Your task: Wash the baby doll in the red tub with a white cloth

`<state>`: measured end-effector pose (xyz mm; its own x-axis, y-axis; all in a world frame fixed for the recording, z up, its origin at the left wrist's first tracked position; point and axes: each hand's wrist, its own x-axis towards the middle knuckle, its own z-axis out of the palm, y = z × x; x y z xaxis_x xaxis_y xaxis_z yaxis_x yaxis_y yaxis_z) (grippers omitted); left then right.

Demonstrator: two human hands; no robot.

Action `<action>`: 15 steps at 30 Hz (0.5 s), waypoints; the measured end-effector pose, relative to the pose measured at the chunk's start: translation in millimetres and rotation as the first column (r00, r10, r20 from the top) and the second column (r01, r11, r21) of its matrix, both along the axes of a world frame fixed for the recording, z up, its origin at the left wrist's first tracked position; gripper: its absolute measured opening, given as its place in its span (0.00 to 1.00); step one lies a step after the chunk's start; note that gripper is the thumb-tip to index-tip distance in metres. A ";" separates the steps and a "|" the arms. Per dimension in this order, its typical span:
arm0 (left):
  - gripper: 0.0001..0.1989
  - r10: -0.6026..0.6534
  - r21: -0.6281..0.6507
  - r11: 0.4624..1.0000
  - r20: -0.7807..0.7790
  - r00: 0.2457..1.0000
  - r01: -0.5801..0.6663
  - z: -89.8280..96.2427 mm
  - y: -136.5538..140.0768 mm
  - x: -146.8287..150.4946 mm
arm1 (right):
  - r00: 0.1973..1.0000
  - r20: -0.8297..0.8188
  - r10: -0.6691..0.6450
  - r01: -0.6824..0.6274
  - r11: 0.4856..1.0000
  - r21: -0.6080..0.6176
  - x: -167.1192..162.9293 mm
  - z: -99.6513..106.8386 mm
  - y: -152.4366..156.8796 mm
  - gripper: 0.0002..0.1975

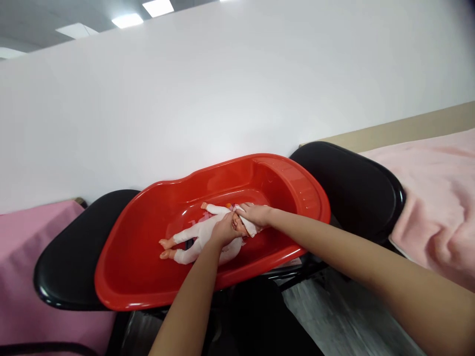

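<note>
A baby doll (202, 231) in a white long-sleeved suit lies on its back inside a red baby bath (129, 262). Its bare feet point left and its head lies toward the right. My left hand (224, 230) is closed at the doll's neck and chin, with its fingertips partly hidden. On the doll's head is a white cap (249, 226), and my right hand (255, 213) grips its upper side, fingers reaching over the forehead. Between them, part of the doll's face shows. Small colourful items lie partly hidden behind the doll.
The bath rests across a black padded seat (85, 247) on the left and another black seat (349, 188) on the right. Pink cloth (22, 267) covers a surface at left, paler pink cloth (441, 198) one at right. A white partition (222, 99) stands directly behind.
</note>
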<state>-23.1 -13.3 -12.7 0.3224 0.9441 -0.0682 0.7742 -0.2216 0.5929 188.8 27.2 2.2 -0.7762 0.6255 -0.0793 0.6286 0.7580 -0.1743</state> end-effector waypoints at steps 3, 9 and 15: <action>0.48 0.008 0.011 1.000 0.023 1.000 -0.009 -0.4 -0.6 0.4 | 0.995 -0.053 -0.078 0.070 0.987 -0.141 3.0 1.1 4.5 0.60; 0.55 -0.001 -0.014 1.000 0.080 0.997 0.002 3.9 -4.1 1.3 | 0.956 -0.038 -0.291 0.243 0.857 -0.454 13.0 7.0 16.2 0.63; 0.55 -0.033 -0.010 0.999 0.114 0.993 0.034 6.7 -6.5 2.6 | 0.936 0.086 -0.341 0.326 0.750 -0.576 25.2 8.8 32.4 0.57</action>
<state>-20.5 -19.8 -6.1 0.3604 0.9319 -0.0401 0.6940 -0.2391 0.6791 214.0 59.7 11.0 -0.5334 0.6885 -0.4914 0.8123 0.2550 -0.5245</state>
